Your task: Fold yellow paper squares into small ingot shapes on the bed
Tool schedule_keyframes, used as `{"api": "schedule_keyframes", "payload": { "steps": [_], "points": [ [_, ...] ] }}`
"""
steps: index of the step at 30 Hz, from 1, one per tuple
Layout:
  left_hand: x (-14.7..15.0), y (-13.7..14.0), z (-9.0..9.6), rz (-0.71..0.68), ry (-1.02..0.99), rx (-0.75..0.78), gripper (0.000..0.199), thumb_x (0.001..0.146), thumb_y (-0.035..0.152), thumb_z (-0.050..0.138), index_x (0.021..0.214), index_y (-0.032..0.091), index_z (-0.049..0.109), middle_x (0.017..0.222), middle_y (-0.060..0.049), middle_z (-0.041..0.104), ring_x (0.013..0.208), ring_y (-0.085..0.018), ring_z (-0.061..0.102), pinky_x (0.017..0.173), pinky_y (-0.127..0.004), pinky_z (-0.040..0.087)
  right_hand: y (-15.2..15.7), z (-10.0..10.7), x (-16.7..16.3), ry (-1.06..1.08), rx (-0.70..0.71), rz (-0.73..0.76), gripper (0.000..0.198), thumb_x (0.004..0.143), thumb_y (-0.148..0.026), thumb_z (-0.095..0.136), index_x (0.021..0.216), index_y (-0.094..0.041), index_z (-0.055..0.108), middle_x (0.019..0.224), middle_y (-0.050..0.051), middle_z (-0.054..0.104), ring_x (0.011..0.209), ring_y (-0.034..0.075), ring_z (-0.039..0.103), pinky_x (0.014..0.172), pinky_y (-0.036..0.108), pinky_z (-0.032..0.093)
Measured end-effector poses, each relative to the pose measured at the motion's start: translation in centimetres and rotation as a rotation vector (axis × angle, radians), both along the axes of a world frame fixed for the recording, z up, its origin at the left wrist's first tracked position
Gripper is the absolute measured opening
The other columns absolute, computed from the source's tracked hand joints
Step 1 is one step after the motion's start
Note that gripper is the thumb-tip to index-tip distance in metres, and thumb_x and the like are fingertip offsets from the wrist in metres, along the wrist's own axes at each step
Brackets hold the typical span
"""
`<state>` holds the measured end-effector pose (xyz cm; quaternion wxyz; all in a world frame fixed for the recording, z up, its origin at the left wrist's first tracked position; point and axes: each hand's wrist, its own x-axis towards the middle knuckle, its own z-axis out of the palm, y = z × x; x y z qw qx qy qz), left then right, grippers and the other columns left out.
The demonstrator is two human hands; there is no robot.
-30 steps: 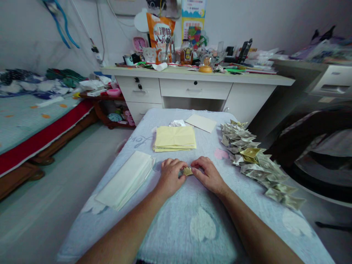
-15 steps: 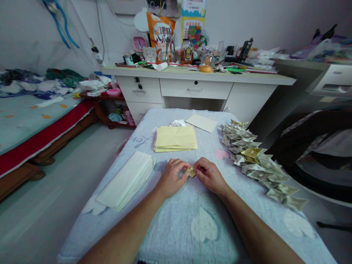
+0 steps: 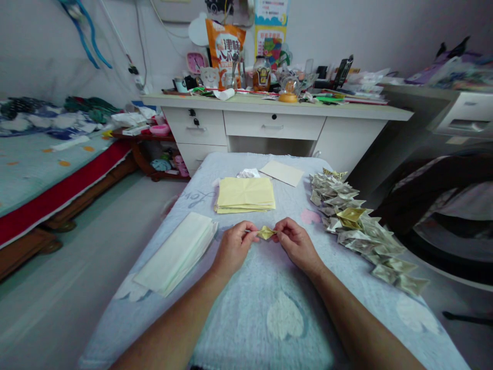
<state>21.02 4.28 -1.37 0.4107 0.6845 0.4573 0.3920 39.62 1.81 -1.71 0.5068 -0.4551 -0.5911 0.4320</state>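
Between my two hands is a small gold folded paper ingot (image 3: 266, 233), pinched at both pointed ends. My left hand (image 3: 235, 243) grips its left tip with thumb and forefinger. The right tip is in the closed fingers of my right hand (image 3: 295, 241). A stack of yellow paper sheets (image 3: 245, 194) lies just beyond my hands. To the left rests a long pile of pale folded paper (image 3: 179, 252). Rows of silver and gold folded paper ingots (image 3: 358, 226) run along the table's right side.
The cloth-covered table (image 3: 231, 324) also bears a cream card (image 3: 282, 172) and a crumpled white tissue (image 3: 248, 173) at its far end. Behind it stands a white desk (image 3: 275, 126) crowded with items. A bed (image 3: 57, 164) is at left, a washing machine (image 3: 458, 205) at right.
My hands have moved slightly apart, the left one shifting left. The gold paper piece between them now shows a wider, stretched shape with its two ends drawn out.
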Motion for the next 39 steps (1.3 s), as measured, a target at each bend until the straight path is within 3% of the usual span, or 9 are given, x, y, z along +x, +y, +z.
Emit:
{"api": "schedule_keyframes", "payload": {
  "steps": [10,14,17,19,22,26,32,35,39],
  "points": [
    [0.38,-0.03,0.06,-0.026,-0.412,-0.211,0.016,0.085,0.032,0.055,0.085,0.017,0.050,0.096,-0.006,0.068,0.077,-0.016,0.069,0.064,-0.025,0.053,0.19,0.30,-0.06,0.346,-0.175,0.012,0.017,0.079,-0.028,0.061,0.074,-0.020,0.047,0.085,0.001,0.061,0.070,0.013,0.060,0.065,0.028,0.048],
    [0.53,-0.06,-0.06,-0.022,-0.385,-0.203,0.017,0.085,0.033,0.055,0.085,0.017,0.051,0.096,-0.006,0.069,0.078,-0.016,0.069,0.069,-0.027,0.054,-0.08,0.39,-0.19,0.152,-0.043,-0.012,0.012,0.078,-0.022,0.058,0.086,-0.022,0.048,0.088,0.001,0.058,0.078,0.014,0.057,0.071,0.028,0.046],
    [0.66,-0.27,-0.04,-0.025,-0.298,-0.145,0.015,0.086,0.033,0.054,0.085,0.018,0.052,0.097,-0.004,0.069,0.081,-0.016,0.068,0.073,-0.029,0.054,-0.33,0.46,-0.39,-0.109,0.084,-0.039,0.042,0.072,-0.013,0.060,0.111,-0.022,0.046,0.099,0.003,0.055,0.093,0.017,0.054,0.081,0.031,0.044],
    [0.73,-0.47,-0.03,-0.034,-0.237,-0.111,0.015,0.087,0.033,0.052,0.086,0.018,0.053,0.097,-0.004,0.069,0.082,-0.015,0.068,0.075,-0.029,0.054,-0.44,0.56,-0.49,-0.263,0.139,-0.037,0.051,0.072,-0.013,0.062,0.119,-0.022,0.044,0.102,0.005,0.054,0.095,0.018,0.053,0.083,0.033,0.043],
    [0.80,-0.72,-0.04,-0.054,-0.168,-0.083,0.015,0.088,0.034,0.051,0.088,0.019,0.054,0.098,-0.004,0.070,0.084,-0.015,0.067,0.077,-0.028,0.053,-0.48,0.83,-0.48,-0.420,0.182,-0.007,0.029,0.078,-0.017,0.061,0.107,-0.021,0.056,0.096,0.005,0.056,0.089,0.018,0.053,0.078,0.030,0.043],
    [0.85,-0.82,0.06,-0.076,-0.151,-0.075,0.015,0.088,0.033,0.051,0.087,0.018,0.054,0.096,-0.004,0.070,0.084,-0.015,0.067,0.078,-0.028,0.052,-0.34,0.98,-0.37,-0.438,0.173,-0.008,0.008,0.084,-0.023,0.059,0.090,-0.021,0.063,0.084,0.003,0.056,0.077,0.015,0.053,0.066,0.025,0.041],
    [0.89,-0.70,0.36,-0.131,-0.259,-0.159,0.015,0.084,0.030,0.056,0.092,0.018,0.051,0.094,-0.004,0.068,0.078,-0.014,0.066,0.074,-0.027,0.052,-0.14,0.55,-0.36,-0.366,0.175,-0.049,0.010,0.086,-0.026,0.059,0.081,-0.020,0.065,0.075,0.002,0.057,0.070,0.014,0.054,0.064,0.025,0.040],
    [0.87,-0.59,0.29,-0.108,-0.160,-0.115,0.024,0.077,0.026,0.065,0.096,0.018,0.055,0.088,-0.002,0.067,0.073,-0.012,0.063,0.067,-0.023,0.049,-0.22,0.63,-0.47,-0.343,0.149,-0.035,0.014,0.086,-0.029,0.059,0.078,-0.019,0.065,0.074,0.002,0.057,0.069,0.013,0.054,0.064,0.025,0.040],
    [0.78,-0.47,0.10,-0.098,-0.011,-0.008,0.013,0.079,0.030,0.062,0.080,0.017,0.063,0.074,0.000,0.064,0.067,-0.013,0.057,0.063,-0.022,0.044,-0.40,0.89,-0.63,-0.341,0.132,0.008,0.017,0.086,-0.033,0.059,0.078,-0.019,0.065,0.074,0.001,0.057,0.070,0.013,0.054,0.065,0.025,0.041]
  ]
}}
